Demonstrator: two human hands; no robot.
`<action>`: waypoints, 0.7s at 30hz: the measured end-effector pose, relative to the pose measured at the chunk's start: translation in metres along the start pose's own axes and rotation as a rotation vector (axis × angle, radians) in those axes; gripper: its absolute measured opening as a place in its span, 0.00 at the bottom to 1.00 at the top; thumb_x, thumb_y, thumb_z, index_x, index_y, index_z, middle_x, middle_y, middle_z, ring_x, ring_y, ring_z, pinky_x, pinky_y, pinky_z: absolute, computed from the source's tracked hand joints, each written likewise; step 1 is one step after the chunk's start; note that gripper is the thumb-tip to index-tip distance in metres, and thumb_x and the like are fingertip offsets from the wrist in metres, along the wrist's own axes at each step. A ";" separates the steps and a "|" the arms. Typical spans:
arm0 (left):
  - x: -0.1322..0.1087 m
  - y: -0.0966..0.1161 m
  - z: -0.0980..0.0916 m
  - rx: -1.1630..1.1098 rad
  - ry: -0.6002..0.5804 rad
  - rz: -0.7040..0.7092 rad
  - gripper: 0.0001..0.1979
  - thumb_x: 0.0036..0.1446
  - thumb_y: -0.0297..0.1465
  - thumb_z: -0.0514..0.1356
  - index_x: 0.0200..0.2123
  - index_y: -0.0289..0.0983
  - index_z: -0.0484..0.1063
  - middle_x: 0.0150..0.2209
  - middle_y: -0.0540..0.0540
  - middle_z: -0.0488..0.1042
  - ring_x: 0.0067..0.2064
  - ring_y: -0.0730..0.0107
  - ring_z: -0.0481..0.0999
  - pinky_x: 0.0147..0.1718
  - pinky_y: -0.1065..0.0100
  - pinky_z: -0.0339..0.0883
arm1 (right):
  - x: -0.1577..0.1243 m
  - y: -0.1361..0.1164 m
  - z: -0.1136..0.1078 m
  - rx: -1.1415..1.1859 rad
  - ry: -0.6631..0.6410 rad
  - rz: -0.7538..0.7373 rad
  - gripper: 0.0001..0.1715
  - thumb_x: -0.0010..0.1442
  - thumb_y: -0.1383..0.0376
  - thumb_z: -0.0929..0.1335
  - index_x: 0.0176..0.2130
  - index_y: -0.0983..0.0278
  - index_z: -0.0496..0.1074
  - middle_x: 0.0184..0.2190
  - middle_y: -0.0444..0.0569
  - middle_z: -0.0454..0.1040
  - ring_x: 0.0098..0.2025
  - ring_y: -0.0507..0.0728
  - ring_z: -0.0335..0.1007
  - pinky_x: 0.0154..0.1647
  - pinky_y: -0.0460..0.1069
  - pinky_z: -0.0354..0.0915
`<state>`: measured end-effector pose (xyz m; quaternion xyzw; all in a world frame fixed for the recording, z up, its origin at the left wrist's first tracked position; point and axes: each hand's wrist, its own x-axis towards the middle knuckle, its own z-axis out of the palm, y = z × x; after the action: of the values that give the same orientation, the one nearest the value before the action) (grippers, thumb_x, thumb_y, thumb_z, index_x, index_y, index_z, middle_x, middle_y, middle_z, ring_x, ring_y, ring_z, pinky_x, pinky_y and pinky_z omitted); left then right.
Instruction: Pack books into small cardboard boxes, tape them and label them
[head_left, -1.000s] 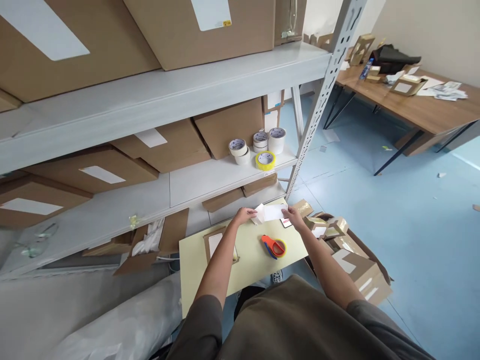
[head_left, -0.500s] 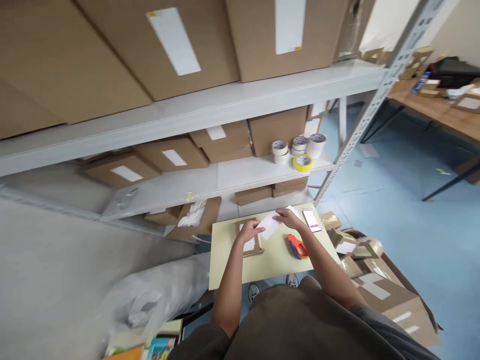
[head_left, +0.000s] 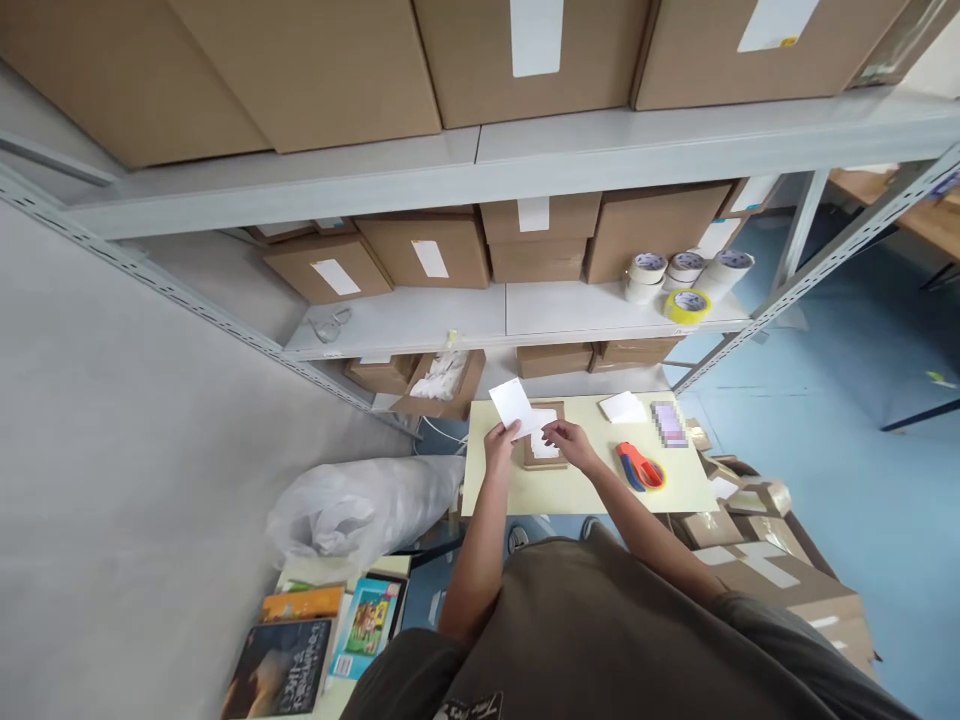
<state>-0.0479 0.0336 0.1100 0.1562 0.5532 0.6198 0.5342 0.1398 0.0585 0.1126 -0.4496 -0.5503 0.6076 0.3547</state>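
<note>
A white paper sheet [head_left: 511,402], which looks like a label, is pinched between the thumb and fingers of my left hand [head_left: 499,448]. My right hand [head_left: 570,442] is close to the sheet's right side, its fingers drawn together; what they hold, if anything, is too small to make out. Beneath both hands a flat cardboard parcel [head_left: 551,464] with white paper on its top lies on the pale yellow table [head_left: 577,492]. An orange and blue tape dispenser [head_left: 636,464] rests right of my right hand. Farther back lies a small stack of white sheets [head_left: 622,407].
A blurred-out phone [head_left: 669,424] sits at the table's right. Behind stands a grey metal shelf [head_left: 450,190] with cardboard boxes and tape rolls [head_left: 686,306]. Parcels [head_left: 787,590] are piled on the right; a bubble-wrap roll [head_left: 360,500] and books [head_left: 367,625] are on the left.
The view has swung left. The white sheet, earlier between both hands, is now raised and tilted in my left hand. My right hand has moved nearer, over the parcel.
</note>
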 end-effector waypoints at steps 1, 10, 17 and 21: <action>-0.001 0.001 0.000 -0.008 -0.009 -0.002 0.32 0.29 0.45 0.82 0.37 0.32 0.85 0.39 0.37 0.86 0.42 0.54 0.84 0.39 0.63 0.72 | -0.004 0.000 0.005 0.019 0.017 0.002 0.19 0.57 0.48 0.73 0.36 0.60 0.77 0.32 0.48 0.80 0.34 0.58 0.78 0.39 0.53 0.72; -0.009 0.004 0.005 0.006 -0.074 -0.013 0.33 0.31 0.45 0.82 0.40 0.31 0.86 0.40 0.36 0.86 0.46 0.48 0.84 0.47 0.58 0.74 | -0.024 -0.014 0.016 0.046 0.117 -0.003 0.20 0.60 0.46 0.72 0.36 0.60 0.74 0.32 0.48 0.81 0.33 0.57 0.77 0.39 0.53 0.72; -0.012 -0.004 0.016 0.126 -0.069 -0.003 0.35 0.37 0.45 0.81 0.46 0.32 0.83 0.43 0.36 0.85 0.45 0.52 0.83 0.44 0.60 0.73 | -0.027 -0.022 0.004 0.062 0.068 -0.046 0.24 0.61 0.42 0.71 0.36 0.59 0.73 0.31 0.48 0.79 0.33 0.57 0.76 0.38 0.52 0.70; -0.025 0.001 0.028 0.321 0.018 0.159 0.34 0.40 0.39 0.81 0.52 0.39 0.82 0.48 0.38 0.84 0.46 0.57 0.82 0.46 0.63 0.72 | -0.027 -0.030 -0.009 0.088 0.033 -0.083 0.26 0.63 0.40 0.70 0.37 0.59 0.73 0.33 0.48 0.79 0.34 0.57 0.75 0.39 0.52 0.70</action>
<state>-0.0168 0.0278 0.1300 0.2773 0.6357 0.5651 0.4469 0.1557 0.0407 0.1468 -0.4202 -0.5352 0.6086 0.4081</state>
